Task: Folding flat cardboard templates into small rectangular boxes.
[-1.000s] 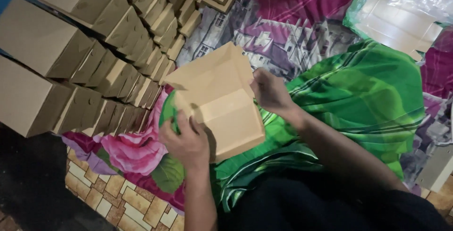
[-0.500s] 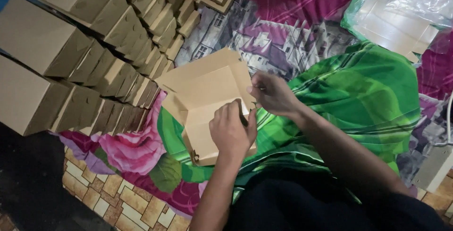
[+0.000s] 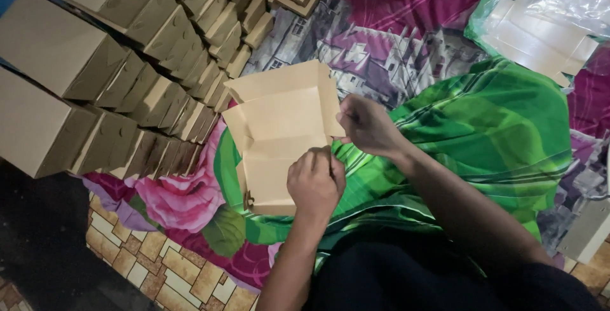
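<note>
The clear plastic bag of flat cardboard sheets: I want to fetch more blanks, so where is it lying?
In the head view, the plastic bag of flat sheets lies at the top right, on the patterned cloth just beyond the green fabric.

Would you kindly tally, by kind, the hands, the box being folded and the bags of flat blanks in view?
Bare hands: 2, left hand and right hand
Half-folded brown cardboard box held in both hands: 1
Clear plastic bag of flat cardboard blanks: 1
Total: 4

Cardboard box [image 3: 279, 127] now flatter, unfolded
</note>
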